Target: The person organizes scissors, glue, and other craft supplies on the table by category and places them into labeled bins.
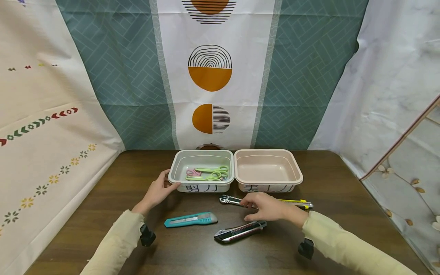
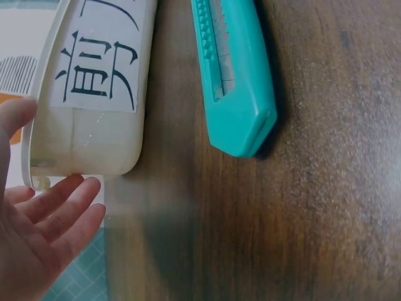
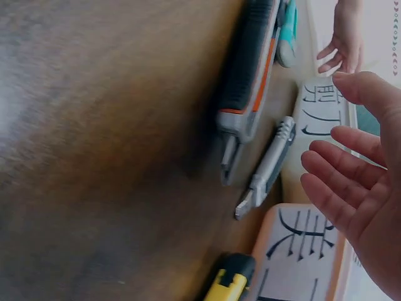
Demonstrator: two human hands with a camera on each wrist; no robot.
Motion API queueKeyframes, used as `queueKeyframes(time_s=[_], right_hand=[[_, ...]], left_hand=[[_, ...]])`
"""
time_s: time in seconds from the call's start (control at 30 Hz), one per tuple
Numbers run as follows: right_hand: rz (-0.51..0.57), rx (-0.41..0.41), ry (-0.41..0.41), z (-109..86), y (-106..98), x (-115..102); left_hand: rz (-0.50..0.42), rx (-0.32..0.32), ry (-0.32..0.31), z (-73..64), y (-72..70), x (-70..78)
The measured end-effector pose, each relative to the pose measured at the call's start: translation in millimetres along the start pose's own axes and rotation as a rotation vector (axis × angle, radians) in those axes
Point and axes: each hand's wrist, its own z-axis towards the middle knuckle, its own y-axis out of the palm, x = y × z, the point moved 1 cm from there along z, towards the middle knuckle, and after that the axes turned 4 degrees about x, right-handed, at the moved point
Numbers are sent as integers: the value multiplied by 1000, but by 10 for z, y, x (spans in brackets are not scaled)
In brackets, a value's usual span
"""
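Note:
My left hand touches the left end of a pale green bin, thumb at its front corner and fingers loosely extended along its side. Pink and green scissors lie inside that bin. My right hand hovers with relaxed fingers and nothing between them, partly covering a white-and-dark utility knife in the head view. Nearer me lies a black-and-silver utility knife. A teal utility knife rests in front of the pale green bin. Beyond my right wrist lies a yellow-and-black utility knife, partly hidden.
Right beside the pale green bin stands a pink bin with nothing visible inside. Both bins carry labels with large black characters. A patterned curtain hangs behind the brown wooden table, with pale cloths at both sides.

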Motion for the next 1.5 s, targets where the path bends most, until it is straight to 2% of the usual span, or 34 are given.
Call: queueKeyframes(time_s=[0.23, 0.47, 0.7, 0.93, 1.07, 1.5], right_hand=[[-13, -31, 10, -129, 104, 39], [66, -90, 42, -220, 192, 43], [-45, -95, -62, -243, 260, 38], [-76, -149, -59, -236, 261, 18], [-85, -171, -86, -225, 241, 0], [-189, -174, -105, -193, 169, -12]], left_hand=[[-2, 6, 0, 3, 4, -23], [-13, 6, -19, -3, -11, -28], [-2, 1, -33, -6, -15, -19], [-14, 2, -42, -1, -7, 2], [-24, 2, -40, 3, -2, 11], [-33, -2, -29, 13, 9, -23]])
